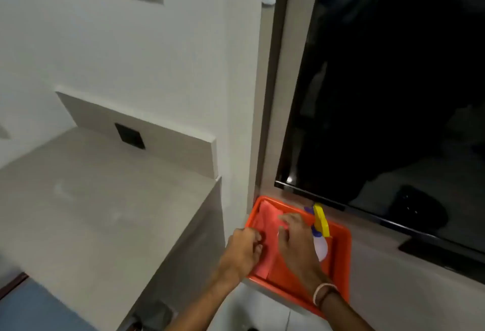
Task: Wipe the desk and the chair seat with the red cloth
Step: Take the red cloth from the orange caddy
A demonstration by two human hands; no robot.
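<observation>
The red cloth (265,228) lies flat in the orange tray (341,257), its long axis running from the tray's near edge toward the wall. My left hand (242,248) pinches the cloth's left edge with curled fingers; my right hand (295,239) presses on it, fingers bent, grip unclear. A spray bottle (320,231) lies in the tray right of the cloth. The grey desk (91,212) stands left of the tray, a dark screen (393,94) behind it.

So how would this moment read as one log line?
stage: fetching cloth | both hands: left hand, right hand on red cloth in orange tray | desk: not yet wiped
</observation>
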